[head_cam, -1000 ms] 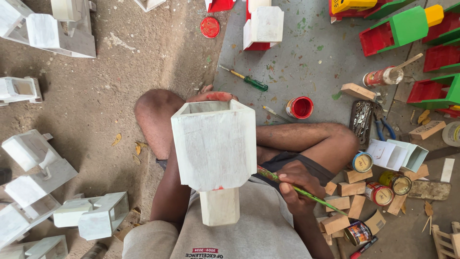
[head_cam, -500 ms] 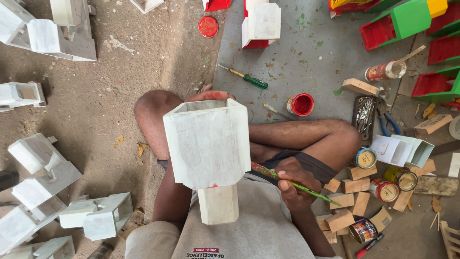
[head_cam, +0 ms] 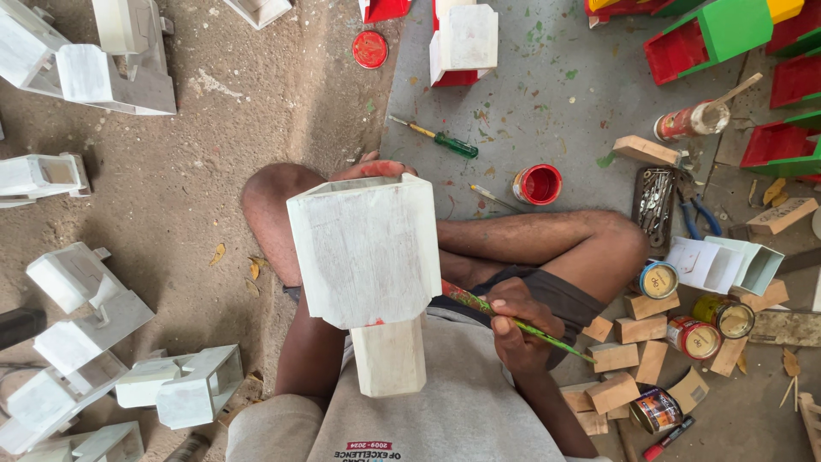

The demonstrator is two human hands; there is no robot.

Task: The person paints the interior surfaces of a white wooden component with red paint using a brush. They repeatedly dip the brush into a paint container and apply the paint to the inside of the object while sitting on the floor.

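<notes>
I sit cross-legged on the ground. My left hand (head_cam: 379,168), with red paint on its fingers, grips the far end of a white-primed wooden house piece (head_cam: 366,250) held over my lap; most of the hand is hidden behind it. A narrower white block (head_cam: 389,357) sticks out of the piece's near end. My right hand (head_cam: 516,330) holds a thin green-handled paintbrush (head_cam: 537,334), whose tip touches the piece's lower right edge. An open red paint tin (head_cam: 538,184) stands just beyond my right shin.
Several white-primed wooden pieces (head_cam: 180,385) lie on the dirt at left. On the grey mat lie a green-handled screwdriver (head_cam: 445,142), a red lid (head_cam: 370,49) and red and green painted houses (head_cam: 710,34). Small wood blocks (head_cam: 637,329) and paint tins (head_cam: 693,336) crowd my right side.
The white piece has tilted slightly, its top swinging left, and the brush tip has stayed against its lower right edge. My right hand shifted little.
</notes>
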